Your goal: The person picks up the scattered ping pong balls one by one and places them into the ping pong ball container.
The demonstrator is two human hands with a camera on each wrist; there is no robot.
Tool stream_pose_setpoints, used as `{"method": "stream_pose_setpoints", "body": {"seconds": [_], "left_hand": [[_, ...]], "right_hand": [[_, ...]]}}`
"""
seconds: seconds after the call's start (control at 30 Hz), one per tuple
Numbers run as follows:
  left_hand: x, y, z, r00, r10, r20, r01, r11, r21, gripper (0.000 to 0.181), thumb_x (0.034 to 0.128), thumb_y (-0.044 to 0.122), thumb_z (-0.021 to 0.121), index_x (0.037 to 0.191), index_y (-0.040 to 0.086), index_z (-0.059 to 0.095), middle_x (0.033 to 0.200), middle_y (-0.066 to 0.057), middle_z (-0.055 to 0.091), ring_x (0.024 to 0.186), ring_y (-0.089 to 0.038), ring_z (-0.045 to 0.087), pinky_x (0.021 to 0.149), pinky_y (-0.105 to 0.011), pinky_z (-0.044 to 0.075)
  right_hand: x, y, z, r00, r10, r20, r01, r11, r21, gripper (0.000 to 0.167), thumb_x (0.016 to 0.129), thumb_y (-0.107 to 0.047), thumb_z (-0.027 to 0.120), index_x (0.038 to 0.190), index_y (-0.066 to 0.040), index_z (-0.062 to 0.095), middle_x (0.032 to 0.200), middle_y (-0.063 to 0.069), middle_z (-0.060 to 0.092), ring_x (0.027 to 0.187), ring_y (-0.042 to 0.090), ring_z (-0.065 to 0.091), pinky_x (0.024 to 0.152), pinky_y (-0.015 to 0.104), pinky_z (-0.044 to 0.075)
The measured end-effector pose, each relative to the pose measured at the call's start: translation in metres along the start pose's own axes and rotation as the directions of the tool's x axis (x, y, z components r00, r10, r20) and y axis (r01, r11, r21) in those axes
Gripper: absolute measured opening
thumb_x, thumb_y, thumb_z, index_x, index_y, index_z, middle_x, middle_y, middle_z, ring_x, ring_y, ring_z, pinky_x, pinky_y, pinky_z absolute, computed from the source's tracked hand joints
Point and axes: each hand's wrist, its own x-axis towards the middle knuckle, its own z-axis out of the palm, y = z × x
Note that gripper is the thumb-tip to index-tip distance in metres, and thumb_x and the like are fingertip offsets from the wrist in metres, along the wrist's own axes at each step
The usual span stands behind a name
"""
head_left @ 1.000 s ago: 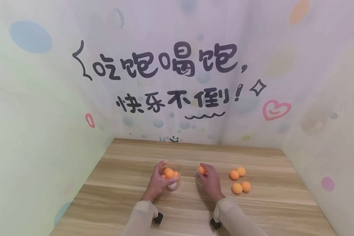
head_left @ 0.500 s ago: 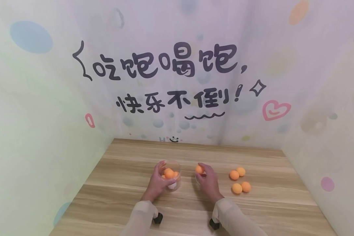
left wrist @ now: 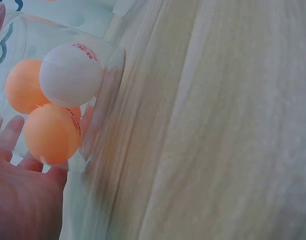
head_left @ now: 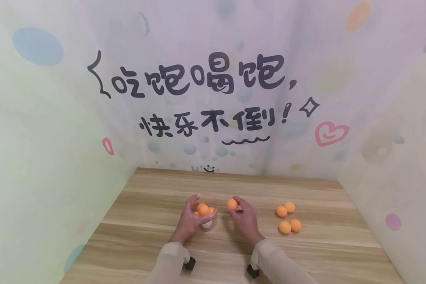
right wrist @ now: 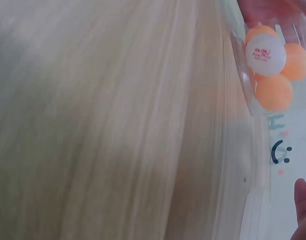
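My left hand [head_left: 188, 221] grips a clear round tub [head_left: 215, 201] standing on the table. Inside it, the left wrist view shows a white ping-pong ball [left wrist: 71, 75] with red print and orange ones, such as the lower ball [left wrist: 52, 133]. To the right of the tub, my right hand [head_left: 247, 221] pinches another orange ping-pong ball [head_left: 232, 204] between thumb and fingers. That ball is apart from the tub's rim. Only part of the right hand enters the right wrist view, and its ball is out of sight there.
Behind the right hand, the curved edge of a clear round piece [head_left: 258, 213] shows; the hand hides most of it. Several orange balls [head_left: 285, 227] lie farther right on the wooden table [head_left: 156, 185]. A printed curtain [head_left: 184, 154] hangs behind the table.
My right hand has moved left toward the tub with the orange ball, uncovering the right edge of the clear round piece. The left hand and the tub stay in place.
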Motion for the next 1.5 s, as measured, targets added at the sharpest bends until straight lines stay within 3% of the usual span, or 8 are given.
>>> {"method": "stream_pose_setpoints", "body": {"seconds": [0.23, 0.43, 0.73, 0.93, 1.13, 1.23, 1.5], "left_hand": [[0.0, -0.001, -0.001, 1.0, -0.017, 0.001, 0.017, 1.0, 0.001, 0.094, 0.0714, 0.012, 0.087, 0.147, 0.017, 0.032, 0.152, -0.012, 0.034, 0.137, -0.033, 0.033, 0.107, -0.052, 0.034], [0.0, -0.001, 0.0, 1.0, 0.001, -0.001, -0.001, 1.0, -0.006, 0.093, 0.0715, 0.011, 0.087, 0.147, 0.015, 0.032, 0.151, -0.012, 0.035, 0.137, -0.035, 0.033, 0.106, -0.052, 0.036], [-0.001, 0.0, 0.0, 0.999, -0.032, -0.004, 0.032, 0.999, 0.007, 0.094, 0.0725, 0.015, 0.087, 0.148, 0.018, 0.031, 0.153, -0.008, 0.035, 0.138, -0.032, 0.033, 0.106, -0.051, 0.036], [-0.001, 0.001, -0.001, 0.999, -0.047, 0.008, 0.047, 0.999, 0.0, 0.094, 0.0738, 0.014, 0.086, 0.149, 0.018, 0.03, 0.153, -0.009, 0.033, 0.138, -0.033, 0.031, 0.105, -0.052, 0.037], [-0.009, 0.025, -0.003, 0.998, -0.04, 0.037, 0.041, 0.999, -0.01, 0.094, 0.0755, 0.011, 0.084, 0.15, 0.007, 0.027, 0.154, -0.018, 0.03, 0.137, -0.04, 0.03, 0.103, -0.053, 0.04], [-0.012, 0.035, -0.003, 0.998, -0.047, 0.039, 0.048, 0.999, -0.011, 0.092, 0.0764, 0.009, 0.083, 0.149, 0.006, 0.027, 0.154, -0.019, 0.03, 0.137, -0.04, 0.03, 0.103, -0.052, 0.04], [0.0, -0.002, 0.001, 1.0, -0.023, -0.013, 0.023, 1.0, -0.01, 0.094, 0.0726, 0.012, 0.087, 0.148, 0.015, 0.03, 0.152, -0.011, 0.035, 0.135, -0.034, 0.035, 0.103, -0.051, 0.041]], "right_hand": [[0.002, -0.009, 0.007, 0.999, 0.03, 0.016, -0.032, 0.992, 0.123, 0.043, 0.082, -0.004, 0.077, 0.122, 0.0, 0.062, 0.111, 0.015, 0.065, 0.09, 0.03, 0.066, 0.075, 0.032, 0.057], [0.003, -0.021, 0.011, 0.997, 0.057, 0.043, -0.067, 0.963, 0.26, 0.043, 0.084, -0.011, 0.076, 0.123, 0.003, 0.061, 0.111, 0.016, 0.065, 0.097, 0.037, 0.063, 0.075, 0.029, 0.057], [0.003, -0.026, 0.018, 0.989, 0.091, 0.119, -0.121, 0.954, 0.275, 0.043, 0.087, -0.023, 0.075, 0.125, -0.006, 0.063, 0.121, 0.008, 0.063, 0.107, 0.026, 0.058, 0.079, 0.03, 0.055], [0.002, -0.029, 0.021, 0.989, 0.075, 0.129, -0.11, 0.951, 0.289, 0.046, 0.088, -0.024, 0.073, 0.127, -0.003, 0.061, 0.121, 0.01, 0.062, 0.108, 0.026, 0.057, 0.08, 0.031, 0.055], [0.004, -0.036, 0.025, 0.976, 0.129, 0.176, -0.18, 0.93, 0.32, 0.044, 0.088, -0.026, 0.073, 0.129, -0.012, 0.062, 0.127, 0.005, 0.06, 0.114, 0.026, 0.054, 0.087, 0.039, 0.053], [0.005, -0.048, 0.022, 0.967, 0.147, 0.209, -0.209, 0.925, 0.316, 0.044, 0.09, -0.023, 0.071, 0.13, -0.008, 0.06, 0.128, 0.009, 0.059, 0.115, 0.029, 0.053, 0.09, 0.044, 0.051], [0.008, -0.042, 0.038, 0.961, 0.185, 0.205, -0.241, 0.924, 0.298, 0.043, 0.087, -0.032, 0.073, 0.124, -0.011, 0.063, 0.122, 0.005, 0.062, 0.113, 0.027, 0.055, 0.09, 0.044, 0.051]]}}
